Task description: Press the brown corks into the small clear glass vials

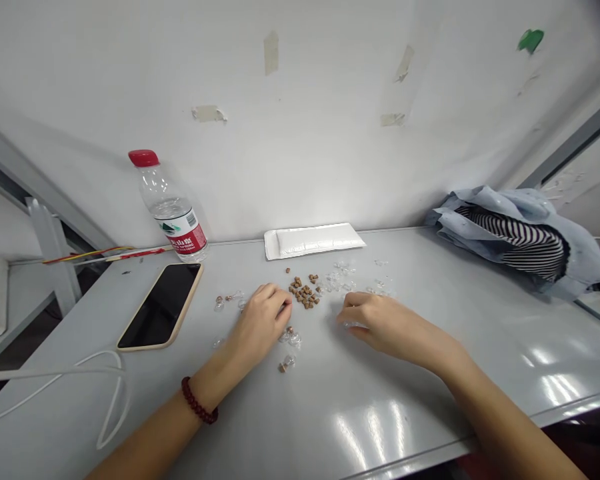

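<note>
My left hand (261, 320) rests on the grey table (380, 400) with fingers curled, fingertips touching the edge of a small pile of brown pellets (305, 293). My right hand (375, 320) lies to the right of the pile, fingers curled over a small clear plastic piece (353, 325). More clear plastic pieces (343, 277) are scattered behind the right hand. A few clear pieces with brown inside (290, 339) lie between and below the hands. A red bead bracelet (199, 401) is on my left wrist.
A phone (161, 305) lies face up at the left, a water bottle (173, 210) behind it. A white padded pouch (313, 240) sits by the wall. Bundled clothing (520, 237) is at the far right. A white cable (100, 373) loops at the near left.
</note>
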A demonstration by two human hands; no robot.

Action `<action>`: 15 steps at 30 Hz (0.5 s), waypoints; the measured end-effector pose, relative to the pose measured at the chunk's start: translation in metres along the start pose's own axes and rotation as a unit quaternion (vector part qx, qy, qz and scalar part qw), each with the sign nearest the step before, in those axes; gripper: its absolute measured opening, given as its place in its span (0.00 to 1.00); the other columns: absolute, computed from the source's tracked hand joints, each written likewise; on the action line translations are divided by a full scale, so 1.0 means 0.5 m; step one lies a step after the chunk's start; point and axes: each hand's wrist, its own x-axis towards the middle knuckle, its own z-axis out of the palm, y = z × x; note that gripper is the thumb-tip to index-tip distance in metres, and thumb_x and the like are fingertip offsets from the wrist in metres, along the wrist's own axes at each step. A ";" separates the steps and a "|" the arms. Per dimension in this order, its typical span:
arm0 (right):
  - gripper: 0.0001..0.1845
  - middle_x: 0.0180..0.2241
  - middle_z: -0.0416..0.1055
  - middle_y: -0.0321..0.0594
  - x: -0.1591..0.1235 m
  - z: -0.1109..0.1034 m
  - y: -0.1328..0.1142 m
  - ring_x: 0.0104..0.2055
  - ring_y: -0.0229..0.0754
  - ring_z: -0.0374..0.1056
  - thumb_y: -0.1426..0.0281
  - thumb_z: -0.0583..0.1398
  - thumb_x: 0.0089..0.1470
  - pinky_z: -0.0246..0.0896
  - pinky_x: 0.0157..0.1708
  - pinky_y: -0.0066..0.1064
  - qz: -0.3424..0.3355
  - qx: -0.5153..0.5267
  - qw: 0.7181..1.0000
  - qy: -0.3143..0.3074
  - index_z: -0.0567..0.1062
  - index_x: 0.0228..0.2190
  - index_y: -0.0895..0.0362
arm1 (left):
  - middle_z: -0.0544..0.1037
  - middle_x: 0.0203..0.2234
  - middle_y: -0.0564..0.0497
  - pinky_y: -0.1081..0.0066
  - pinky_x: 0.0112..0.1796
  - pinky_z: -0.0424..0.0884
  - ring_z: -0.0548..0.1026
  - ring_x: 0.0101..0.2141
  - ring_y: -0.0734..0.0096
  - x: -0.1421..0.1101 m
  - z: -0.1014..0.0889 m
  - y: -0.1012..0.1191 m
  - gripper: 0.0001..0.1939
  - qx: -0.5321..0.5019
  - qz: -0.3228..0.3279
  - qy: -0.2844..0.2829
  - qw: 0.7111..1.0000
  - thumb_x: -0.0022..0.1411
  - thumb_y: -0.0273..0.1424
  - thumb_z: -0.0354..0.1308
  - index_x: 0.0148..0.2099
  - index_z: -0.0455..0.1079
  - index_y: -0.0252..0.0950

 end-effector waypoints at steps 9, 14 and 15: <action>0.12 0.31 0.76 0.41 0.024 0.004 -0.025 0.30 0.40 0.70 0.66 0.59 0.57 0.65 0.31 0.34 0.067 0.281 0.942 0.173 0.78 0.41 0.56 | 0.77 0.30 0.51 0.72 0.33 0.72 0.74 0.30 0.72 -0.024 -0.033 0.050 0.05 -0.121 0.041 0.012 0.992 0.60 0.22 0.55 0.37 0.70 0.36; 0.14 0.24 0.76 0.38 0.035 0.027 -0.043 0.26 0.37 0.71 0.62 0.63 0.53 0.69 0.31 0.32 0.133 0.534 0.825 0.127 0.80 0.39 0.57 | 0.76 0.32 0.50 0.76 0.28 0.70 0.74 0.29 0.75 -0.042 -0.045 0.100 0.10 -0.197 0.083 0.023 0.977 0.62 0.20 0.53 0.40 0.74 0.36; 0.14 0.25 0.76 0.38 0.036 0.031 -0.045 0.27 0.37 0.71 0.62 0.63 0.53 0.69 0.33 0.32 0.130 0.559 0.810 0.119 0.80 0.39 0.56 | 0.76 0.32 0.50 0.76 0.29 0.70 0.74 0.29 0.75 -0.044 -0.044 0.105 0.11 -0.203 0.083 0.033 0.975 0.62 0.20 0.53 0.40 0.74 0.36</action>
